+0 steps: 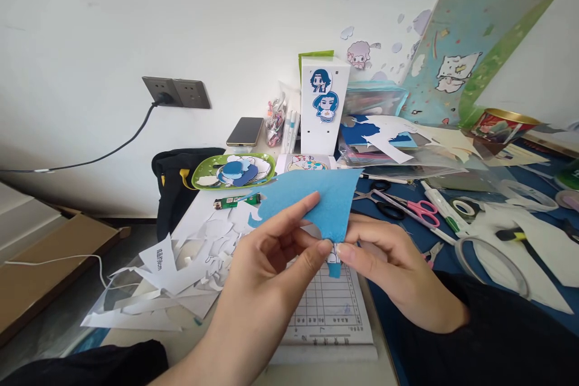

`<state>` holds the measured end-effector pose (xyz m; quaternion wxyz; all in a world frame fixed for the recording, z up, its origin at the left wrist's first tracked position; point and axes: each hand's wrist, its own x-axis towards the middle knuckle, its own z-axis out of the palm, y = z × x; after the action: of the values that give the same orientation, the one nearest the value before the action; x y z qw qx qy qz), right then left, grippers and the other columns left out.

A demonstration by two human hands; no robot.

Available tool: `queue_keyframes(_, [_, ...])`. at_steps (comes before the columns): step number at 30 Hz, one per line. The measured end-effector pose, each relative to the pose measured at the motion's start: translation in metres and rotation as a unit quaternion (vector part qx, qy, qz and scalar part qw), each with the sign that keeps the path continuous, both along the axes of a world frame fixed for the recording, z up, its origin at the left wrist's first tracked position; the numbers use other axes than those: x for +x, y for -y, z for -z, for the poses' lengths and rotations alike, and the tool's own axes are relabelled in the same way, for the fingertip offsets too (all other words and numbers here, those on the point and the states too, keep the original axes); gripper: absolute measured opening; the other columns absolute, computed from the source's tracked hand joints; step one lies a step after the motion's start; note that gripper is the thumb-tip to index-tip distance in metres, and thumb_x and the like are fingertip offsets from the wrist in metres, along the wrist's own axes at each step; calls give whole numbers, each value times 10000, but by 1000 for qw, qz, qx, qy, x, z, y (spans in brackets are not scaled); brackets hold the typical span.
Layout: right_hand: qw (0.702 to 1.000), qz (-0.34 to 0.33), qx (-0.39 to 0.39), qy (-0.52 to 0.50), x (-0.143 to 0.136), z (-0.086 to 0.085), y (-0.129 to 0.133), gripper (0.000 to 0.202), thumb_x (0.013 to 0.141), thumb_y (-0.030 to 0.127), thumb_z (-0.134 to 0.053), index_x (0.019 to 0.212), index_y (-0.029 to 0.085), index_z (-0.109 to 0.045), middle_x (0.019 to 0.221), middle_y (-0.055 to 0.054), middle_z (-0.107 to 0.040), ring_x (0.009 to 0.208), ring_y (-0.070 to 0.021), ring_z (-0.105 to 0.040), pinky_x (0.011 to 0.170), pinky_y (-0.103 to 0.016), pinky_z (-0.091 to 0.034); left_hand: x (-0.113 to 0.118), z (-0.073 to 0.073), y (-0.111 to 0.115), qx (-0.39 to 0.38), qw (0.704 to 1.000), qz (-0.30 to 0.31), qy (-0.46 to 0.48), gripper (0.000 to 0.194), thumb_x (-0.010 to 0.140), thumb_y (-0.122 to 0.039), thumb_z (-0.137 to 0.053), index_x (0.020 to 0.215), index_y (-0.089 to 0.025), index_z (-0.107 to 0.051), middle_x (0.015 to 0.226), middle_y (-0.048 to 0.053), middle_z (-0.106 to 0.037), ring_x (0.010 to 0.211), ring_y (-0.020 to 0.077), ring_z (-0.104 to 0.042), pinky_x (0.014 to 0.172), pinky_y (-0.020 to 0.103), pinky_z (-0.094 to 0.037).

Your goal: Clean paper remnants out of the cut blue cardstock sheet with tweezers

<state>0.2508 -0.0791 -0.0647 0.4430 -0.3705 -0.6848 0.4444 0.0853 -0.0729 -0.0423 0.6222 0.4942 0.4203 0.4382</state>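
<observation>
Blue paper [337, 196], thin and flat, is held up over the near part of the table, between two bare hands. Its left side is cut ragged; the right edge runs fairly straight. At the bottom it narrows to a small piece with printed line art [335, 257], a short blue strip showing beneath that.

Left hand [271, 271]: thumb tip at the paper's lower end, index finger laid across the blue face, other fingers curled in below; clamped on the sheet. Right hand [393, 268]: thumb tip just beside the left one, at the printed piece, fingers tucked along the paper's right edge, gripping it. How the right fingertips sit behind the sheet, I cannot tell.

Directly under the hands, a printed form [332, 310] ruled in columns. To the left, a loose heap of white paper scraps [194, 277]. Beyond it, a green tray [198, 179] bearing blue and white cutouts. Behind the blue paper stands a white box [316, 132] with two stuck-on cartoon figures; a dark phone [245, 131] lies left of it. On the right side, pink-handled scissors [424, 212] and a small tape roll [464, 208] rest on dark blue cloth.
</observation>
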Motion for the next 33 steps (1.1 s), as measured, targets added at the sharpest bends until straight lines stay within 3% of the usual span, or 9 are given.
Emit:
queue_keyframes(18, [996,29,56,66,-4,-2,1,143,878,195,-515,748,164,-565,734,-11,-505,733,-154,-503,715,-306,-412,1,3,-2,33,999,-21,2,397,730,-187,-722,1113,-261,-653,619,-65,-629,612,43,-563,584,91,-472])
queue_keyframes(25, [997,31,45,50,-5,-1,2,249,909,218,-480,666,172,-512,771,-31,-567,768,-167,-538,703,-309,-409,1,1,-1,24,999,-22,6,387,737,-193,-718,1112,-263,-654,625,-67,-629,615,38,-563,581,77,-473])
queue_keyframes(33, [996,45,52,53,-6,0,3,261,912,217,-472,656,177,-499,735,-20,-540,758,-163,-516,709,-308,-404,1,1,-1,20,1000,-19,14,391,731,-182,-722,1108,-258,-656,619,-69,-638,611,37,-566,583,74,-475])
